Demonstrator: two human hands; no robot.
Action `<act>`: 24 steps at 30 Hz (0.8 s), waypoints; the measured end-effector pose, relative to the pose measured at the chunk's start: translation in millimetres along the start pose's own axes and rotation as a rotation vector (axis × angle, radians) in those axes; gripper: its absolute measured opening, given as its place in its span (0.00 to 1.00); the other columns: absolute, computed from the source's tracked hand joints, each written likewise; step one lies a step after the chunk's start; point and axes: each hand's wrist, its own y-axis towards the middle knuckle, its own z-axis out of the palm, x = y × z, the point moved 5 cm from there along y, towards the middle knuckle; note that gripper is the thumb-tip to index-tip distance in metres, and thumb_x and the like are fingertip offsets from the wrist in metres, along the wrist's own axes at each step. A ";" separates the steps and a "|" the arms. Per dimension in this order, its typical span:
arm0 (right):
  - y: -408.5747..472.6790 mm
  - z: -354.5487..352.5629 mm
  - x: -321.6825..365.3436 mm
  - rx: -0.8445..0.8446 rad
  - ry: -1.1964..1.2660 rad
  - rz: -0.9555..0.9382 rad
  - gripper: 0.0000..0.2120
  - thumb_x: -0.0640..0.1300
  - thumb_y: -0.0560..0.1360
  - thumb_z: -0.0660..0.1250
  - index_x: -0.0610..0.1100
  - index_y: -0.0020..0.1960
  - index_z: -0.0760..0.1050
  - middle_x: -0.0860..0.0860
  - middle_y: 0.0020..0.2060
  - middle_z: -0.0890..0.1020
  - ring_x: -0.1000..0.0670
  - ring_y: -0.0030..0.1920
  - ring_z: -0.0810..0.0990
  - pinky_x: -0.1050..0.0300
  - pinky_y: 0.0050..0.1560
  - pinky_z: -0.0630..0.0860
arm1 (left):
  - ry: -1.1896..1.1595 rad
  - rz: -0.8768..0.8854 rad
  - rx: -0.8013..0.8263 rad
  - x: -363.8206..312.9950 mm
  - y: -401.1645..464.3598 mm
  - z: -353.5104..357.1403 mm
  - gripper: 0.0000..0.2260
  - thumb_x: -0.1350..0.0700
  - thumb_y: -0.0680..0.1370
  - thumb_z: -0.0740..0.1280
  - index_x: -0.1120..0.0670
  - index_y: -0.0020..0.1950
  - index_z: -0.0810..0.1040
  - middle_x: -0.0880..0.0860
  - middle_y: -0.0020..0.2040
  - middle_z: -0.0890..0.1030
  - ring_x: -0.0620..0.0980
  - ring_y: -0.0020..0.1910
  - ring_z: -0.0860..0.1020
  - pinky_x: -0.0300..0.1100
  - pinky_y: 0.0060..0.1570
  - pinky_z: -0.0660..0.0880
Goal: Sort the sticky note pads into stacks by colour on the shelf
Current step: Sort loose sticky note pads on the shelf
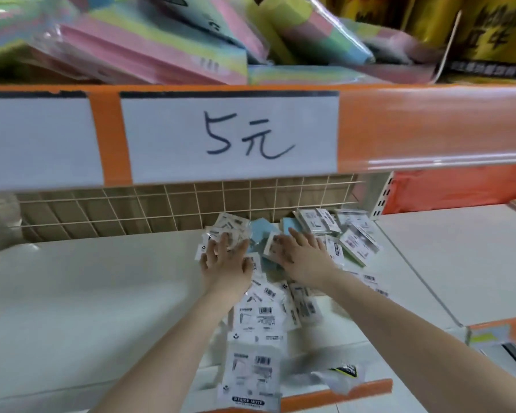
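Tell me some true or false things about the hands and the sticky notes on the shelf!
1. Both hands rest on the heap of pads. True: the left hand and the right hand lie flat on it with fingers spread.
2. The pads are already in neat colour stacks. False: they lie jumbled in one heap on the white shelf.
3. The price sign reads 5元. True.
4. The blue pads lie at the front edge of the shelf. False: they sit at the back, near the wire grid.
5. The shelf above is bare. False: it holds multicoloured packs.
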 end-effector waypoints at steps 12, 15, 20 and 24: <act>-70.9 21.2 59.5 -0.055 -0.033 -0.502 0.32 0.66 0.72 0.47 0.51 0.68 0.67 0.52 0.67 0.70 0.45 0.68 0.66 0.44 0.68 0.63 | -0.135 0.033 -0.076 13.4 -10.3 -6.3 0.17 0.52 0.81 0.55 0.46 0.70 0.69 0.49 0.74 0.64 0.52 0.73 0.60 0.48 0.70 0.59; -67.3 19.2 47.5 -0.050 -0.074 -0.493 0.31 0.68 0.70 0.47 0.54 0.66 0.69 0.54 0.65 0.73 0.45 0.67 0.69 0.37 0.68 0.62 | -0.121 0.003 -0.060 1.6 -16.8 -2.0 0.18 0.51 0.81 0.56 0.49 0.71 0.69 0.52 0.74 0.64 0.53 0.73 0.60 0.47 0.70 0.59; -63.5 9.4 22.9 -0.010 -0.086 -0.437 0.32 0.66 0.71 0.43 0.54 0.65 0.73 0.53 0.61 0.78 0.44 0.65 0.72 0.40 0.64 0.65 | -0.157 -0.023 -0.171 -24.7 -32.3 6.0 0.17 0.52 0.81 0.55 0.55 0.66 0.74 0.59 0.71 0.66 0.62 0.71 0.60 0.58 0.67 0.64; -63.0 1.6 -4.9 -0.153 -0.150 -0.415 0.23 0.62 0.75 0.49 0.55 0.57 0.78 0.54 0.49 0.83 0.48 0.53 0.81 0.48 0.54 0.75 | -0.207 -0.198 -0.143 -46.9 -38.4 18.3 0.18 0.50 0.81 0.56 0.55 0.69 0.69 0.58 0.74 0.60 0.62 0.73 0.54 0.57 0.69 0.60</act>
